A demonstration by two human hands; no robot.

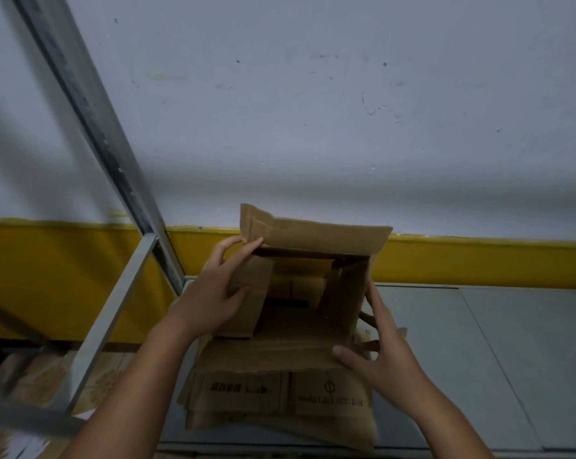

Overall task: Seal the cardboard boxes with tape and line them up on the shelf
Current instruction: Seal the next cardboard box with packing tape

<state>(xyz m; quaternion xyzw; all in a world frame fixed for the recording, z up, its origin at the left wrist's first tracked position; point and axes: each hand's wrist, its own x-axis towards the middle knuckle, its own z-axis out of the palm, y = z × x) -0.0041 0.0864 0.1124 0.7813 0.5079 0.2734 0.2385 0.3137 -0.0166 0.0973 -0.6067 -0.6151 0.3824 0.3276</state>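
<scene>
An open brown cardboard box [299,342] sits at the left end of a grey metal shelf [498,342], its flaps unsealed. The far flap [316,235] stands up; both side flaps lean inward. My left hand [213,293] grips the left side flap, thumb on its inner face and fingers reaching up to the far flap's corner. My right hand [376,346] lies against the box's right side, its thumb pressing the near flap [273,349], which is folded over the opening. No tape shows in view.
A grey metal shelf upright [91,120] and crossbar [114,313] run along the left. Behind the shelf is a white wall with a yellow lower band [478,263]. The shelf surface stretches bare to the right of the box.
</scene>
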